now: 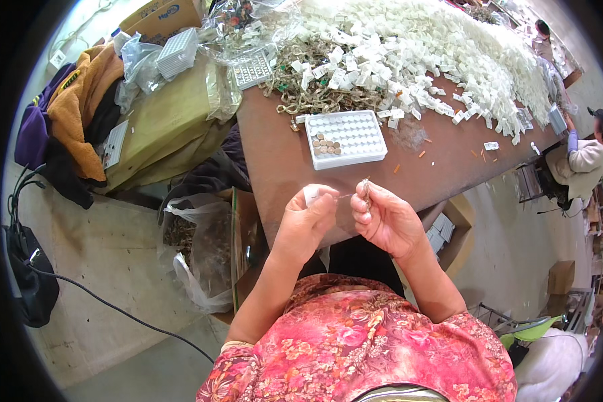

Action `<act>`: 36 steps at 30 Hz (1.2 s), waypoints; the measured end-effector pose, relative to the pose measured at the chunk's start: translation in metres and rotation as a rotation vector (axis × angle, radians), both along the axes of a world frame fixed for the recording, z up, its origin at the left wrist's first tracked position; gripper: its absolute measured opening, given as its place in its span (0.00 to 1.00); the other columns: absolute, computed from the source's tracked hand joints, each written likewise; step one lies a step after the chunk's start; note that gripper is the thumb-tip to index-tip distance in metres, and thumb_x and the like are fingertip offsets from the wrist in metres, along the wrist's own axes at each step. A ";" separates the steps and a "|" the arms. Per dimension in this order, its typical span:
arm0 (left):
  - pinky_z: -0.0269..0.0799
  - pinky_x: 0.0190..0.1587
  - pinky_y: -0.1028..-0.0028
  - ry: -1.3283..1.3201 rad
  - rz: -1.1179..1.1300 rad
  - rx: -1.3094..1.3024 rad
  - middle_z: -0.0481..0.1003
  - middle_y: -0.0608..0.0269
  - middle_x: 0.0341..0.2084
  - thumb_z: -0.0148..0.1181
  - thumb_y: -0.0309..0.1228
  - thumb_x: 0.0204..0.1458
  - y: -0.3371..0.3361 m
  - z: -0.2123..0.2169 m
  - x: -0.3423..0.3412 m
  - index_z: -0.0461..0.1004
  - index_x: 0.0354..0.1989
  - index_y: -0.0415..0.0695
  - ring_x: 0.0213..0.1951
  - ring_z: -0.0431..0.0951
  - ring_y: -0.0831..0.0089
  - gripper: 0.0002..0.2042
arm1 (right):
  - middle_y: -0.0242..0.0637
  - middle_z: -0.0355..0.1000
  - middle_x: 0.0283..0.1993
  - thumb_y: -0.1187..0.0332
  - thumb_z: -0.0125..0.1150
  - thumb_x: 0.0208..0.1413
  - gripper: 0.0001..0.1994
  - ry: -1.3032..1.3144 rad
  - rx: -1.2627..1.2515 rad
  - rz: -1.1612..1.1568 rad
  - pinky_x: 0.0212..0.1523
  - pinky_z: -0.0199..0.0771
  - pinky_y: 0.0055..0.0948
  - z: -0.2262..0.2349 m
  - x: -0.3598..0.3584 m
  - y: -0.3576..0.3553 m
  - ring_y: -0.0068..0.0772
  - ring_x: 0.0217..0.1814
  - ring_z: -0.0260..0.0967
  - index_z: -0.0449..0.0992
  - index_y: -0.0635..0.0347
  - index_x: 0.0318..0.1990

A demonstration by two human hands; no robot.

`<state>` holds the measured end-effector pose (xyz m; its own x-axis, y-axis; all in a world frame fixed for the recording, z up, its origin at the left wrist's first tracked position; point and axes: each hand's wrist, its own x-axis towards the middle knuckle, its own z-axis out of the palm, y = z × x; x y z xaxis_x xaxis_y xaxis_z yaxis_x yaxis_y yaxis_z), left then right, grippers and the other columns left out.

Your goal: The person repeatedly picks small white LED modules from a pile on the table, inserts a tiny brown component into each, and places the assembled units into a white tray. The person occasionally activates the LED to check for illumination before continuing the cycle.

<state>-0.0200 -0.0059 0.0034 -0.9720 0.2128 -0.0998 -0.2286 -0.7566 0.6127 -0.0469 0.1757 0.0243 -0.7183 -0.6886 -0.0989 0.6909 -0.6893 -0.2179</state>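
Both my hands are raised at the table's near edge, fingertips a short way apart. Pinched in my left hand point(309, 216) is a small white tag point(311, 193), partly covered by the fingers. A thin string point(345, 195) seems to run from there across to the other hand. My right hand point(392, 220) is closed on a small brownish piece point(367, 193), too small to make out exactly. Just beyond my hands sits a white plastic tray point(365, 154) with rows of round hollows. Several round brown discs point(325, 143) lie at its left side.
A large heap of white tags point(409, 40) covers the table's far side, beside tangled brown cords point(315, 90). Orange bits point(422, 154) dot the brown tabletop point(268, 161). Open cardboard boxes point(462, 228) stand below the edge. A co-worker point(586, 161) sits at the right.
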 end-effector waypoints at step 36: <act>0.68 0.40 0.80 -0.031 0.221 -0.178 0.74 0.66 0.36 0.60 0.28 0.56 0.030 0.001 0.010 0.73 0.39 0.42 0.37 0.72 0.82 0.06 | 0.37 0.74 0.32 0.79 0.66 0.45 0.11 1.472 1.454 -0.790 0.33 0.74 0.28 0.012 0.011 -0.011 0.33 0.32 0.74 0.77 0.60 0.38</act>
